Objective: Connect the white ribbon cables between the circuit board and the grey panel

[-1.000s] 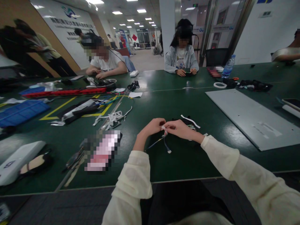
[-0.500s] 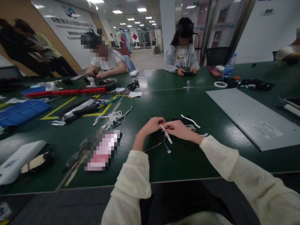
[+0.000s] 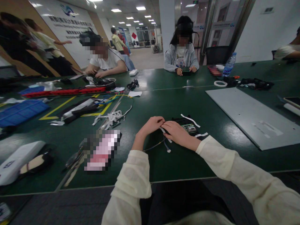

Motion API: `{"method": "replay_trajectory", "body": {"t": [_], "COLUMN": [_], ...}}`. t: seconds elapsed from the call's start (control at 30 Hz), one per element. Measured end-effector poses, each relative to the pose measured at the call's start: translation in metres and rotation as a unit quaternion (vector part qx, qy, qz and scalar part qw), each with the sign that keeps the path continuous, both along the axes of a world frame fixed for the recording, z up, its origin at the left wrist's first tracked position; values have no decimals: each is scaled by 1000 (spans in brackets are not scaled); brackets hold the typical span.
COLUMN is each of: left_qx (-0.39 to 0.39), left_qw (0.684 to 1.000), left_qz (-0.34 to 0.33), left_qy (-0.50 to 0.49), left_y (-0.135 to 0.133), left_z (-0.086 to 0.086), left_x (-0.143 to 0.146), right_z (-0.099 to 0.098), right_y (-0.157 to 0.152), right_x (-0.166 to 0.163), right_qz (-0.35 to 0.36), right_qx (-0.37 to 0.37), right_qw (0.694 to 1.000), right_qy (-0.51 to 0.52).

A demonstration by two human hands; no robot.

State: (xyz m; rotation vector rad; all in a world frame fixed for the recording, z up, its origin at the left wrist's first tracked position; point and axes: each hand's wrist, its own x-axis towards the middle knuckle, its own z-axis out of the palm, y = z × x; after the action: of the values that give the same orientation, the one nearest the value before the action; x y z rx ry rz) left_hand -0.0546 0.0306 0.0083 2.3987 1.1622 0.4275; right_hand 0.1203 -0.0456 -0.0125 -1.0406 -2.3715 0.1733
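Observation:
My left hand point(image 3: 152, 124) and my right hand point(image 3: 175, 132) meet over the green table point(image 3: 178, 103), just in front of me. Both have their fingers curled and pinch a narrow white strip point(image 3: 164, 132) that runs between them. Thin dark wires with a small white plug point(image 3: 167, 147) trail from under the hands toward me. Right behind my right hand lies a small green circuit board point(image 3: 188, 127) on a black part. Two loose white strips point(image 3: 190, 120) lie beside the board.
A large grey panel point(image 3: 248, 114) lies flat at the right. A pile of white strips point(image 3: 112, 118), cables, a red bar point(image 3: 63, 92) and a blue tray point(image 3: 22, 112) crowd the left. Two people sit across the table; a water bottle point(image 3: 228, 66) and tape roll point(image 3: 220, 83) stand far right.
My hands have sunk toward the table and my right hand has shifted left and down over the strip. The strip, earlier lifted between the fingers, is now pressed low near the board.

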Motion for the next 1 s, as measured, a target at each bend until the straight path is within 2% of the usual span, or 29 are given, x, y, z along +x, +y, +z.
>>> {"method": "replay_trajectory", "body": {"t": [0.23,0.47,0.6,0.7,0.8,0.9,0.93,1.0], "left_qx": [13,48,55,59,63,72,76,85], "left_qw": [999,988,978,975,976,976,975,975], "left_qz": [51,137,185,200,199,200,200,195], "left_qy": [-15,-51,-75,-74,-64,-53,-53,-57], "left_y": [4,10,11,9,6,3,2,1], "left_z": [-5,-13,-12,-9,-6,-2,-1,1], "left_x": [-4,-11,-12,-10,-6,-3,-2,1], "right_z": [1,5,21,38,43,33,27,14], "right_y": [0,0,-2,3,17,29,30,27], "right_x": [-1,-1,9,33,79,145,168,210], "right_qz": [-65,-57,-56,-79,-145,-279,-343,-485], "right_qx": [-5,-22,-57,-65,-57,-72,-88,-115], "right_qw": [998,998,994,989,984,957,934,859], "right_qy": [-4,30,74,106,85,-12,-48,-112]}}
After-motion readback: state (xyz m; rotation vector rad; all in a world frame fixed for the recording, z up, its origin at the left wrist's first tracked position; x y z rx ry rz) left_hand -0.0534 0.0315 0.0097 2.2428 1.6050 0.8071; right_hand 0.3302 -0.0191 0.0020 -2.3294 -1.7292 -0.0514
